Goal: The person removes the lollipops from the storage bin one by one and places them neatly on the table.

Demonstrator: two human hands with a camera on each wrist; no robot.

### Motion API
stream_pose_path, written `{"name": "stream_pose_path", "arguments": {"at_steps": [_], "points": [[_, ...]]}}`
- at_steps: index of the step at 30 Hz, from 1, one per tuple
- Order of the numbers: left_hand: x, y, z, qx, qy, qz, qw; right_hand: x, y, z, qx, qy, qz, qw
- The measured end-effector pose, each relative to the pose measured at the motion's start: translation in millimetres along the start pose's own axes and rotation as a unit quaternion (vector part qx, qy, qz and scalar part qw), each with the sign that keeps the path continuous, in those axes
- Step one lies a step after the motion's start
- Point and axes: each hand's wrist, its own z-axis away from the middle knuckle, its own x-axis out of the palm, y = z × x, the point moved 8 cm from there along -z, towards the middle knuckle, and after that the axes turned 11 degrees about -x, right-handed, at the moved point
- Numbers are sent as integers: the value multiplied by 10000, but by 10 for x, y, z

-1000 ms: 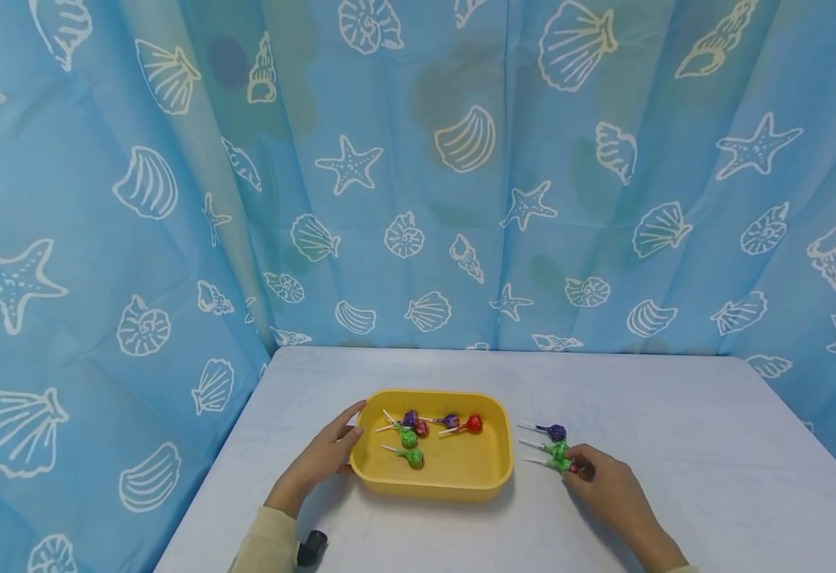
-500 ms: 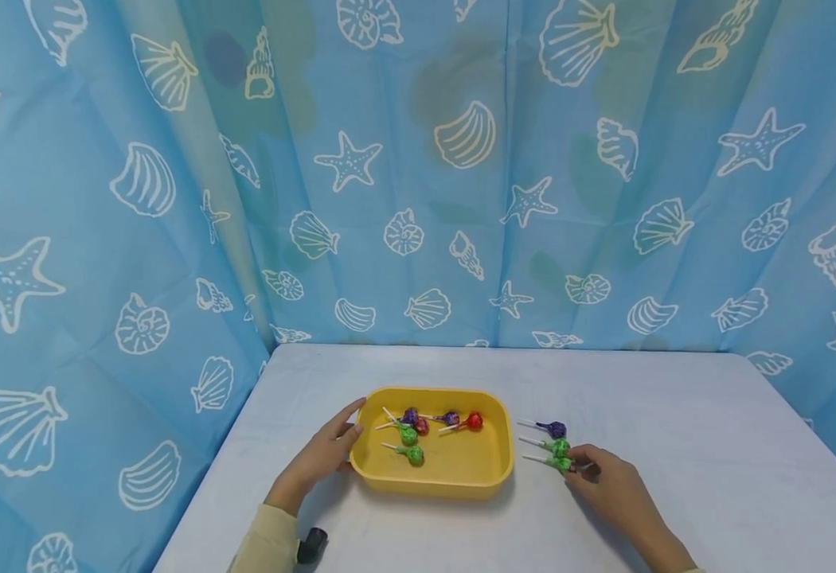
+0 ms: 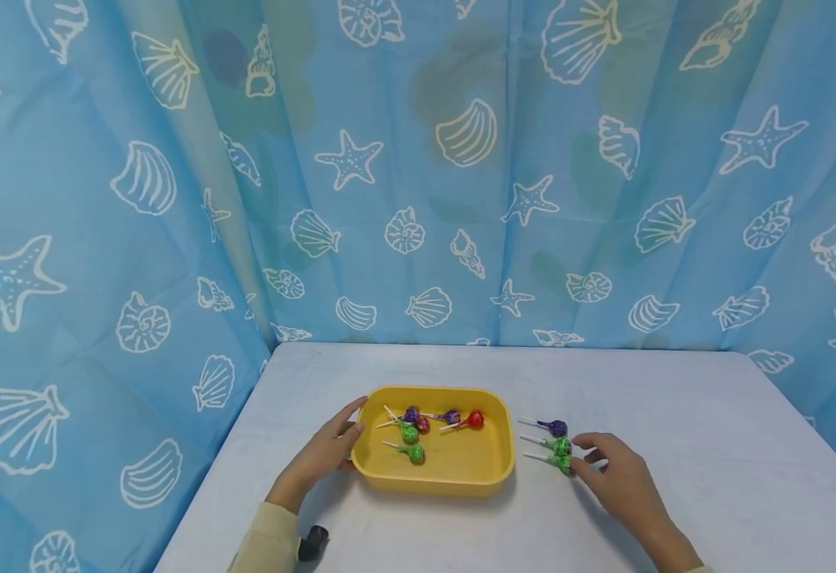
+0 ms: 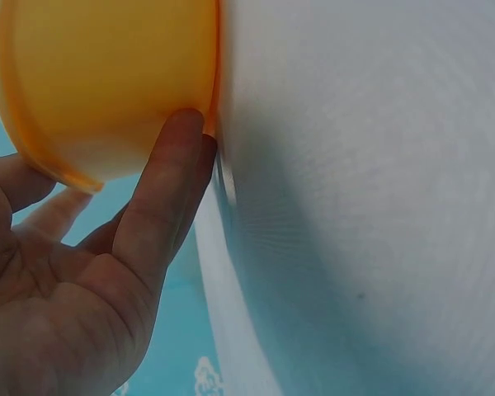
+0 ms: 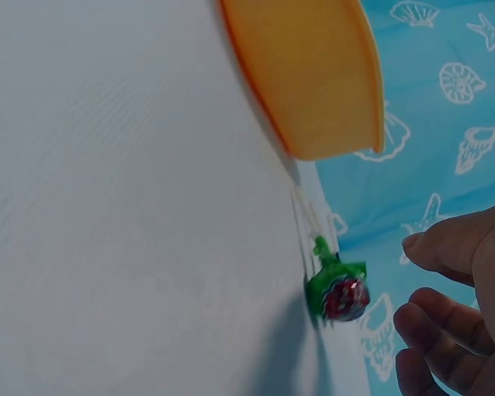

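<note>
A yellow tray (image 3: 432, 488) with several wrapped lollipops inside stands on the white table. At its left end is my left hand (image 3: 322, 454). In the left wrist view, that hand's long fingers (image 4: 153, 198) lie nearly straight against the outer wall, with other fingertips at the rim. Right of the tray, a purple lollipop (image 3: 556, 428) and two green ones, an upper green lollipop (image 3: 561, 446) and a lower green lollipop (image 3: 564, 464), lie in a column, sticks toward the tray. My right hand (image 3: 615, 473) is just right of them, thumb and fingers spread apart, holding nothing.
In the tray lie a red lollipop (image 3: 474, 419), a green lollipop (image 3: 415, 454) and several others, mostly toward the left and back. A small black object (image 3: 314, 543) is beside the left sleeve. A blue shell-patterned curtain (image 3: 404, 175) hangs behind the table.
My right hand has let go of the lowest green lollipop and drawn slightly up and right, its fingers parting. The left hand and the tray stay in place.
</note>
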Motion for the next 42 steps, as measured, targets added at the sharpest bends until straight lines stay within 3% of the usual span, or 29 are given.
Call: {"name": "stream_pose_path", "arguments": {"at_steps": [14,29,42], "points": [[18,6,-15,60,-34,-3,10000,123,-269,-180,-110,-40,-29,9999],[31,-19,3,-83,18,24,10000,215,-570,-355,-352,-233,-543,9976],[11,-19,-3,16,-7,-1,10000,363,-796,-541,-386,-595,-384,9967]]}}
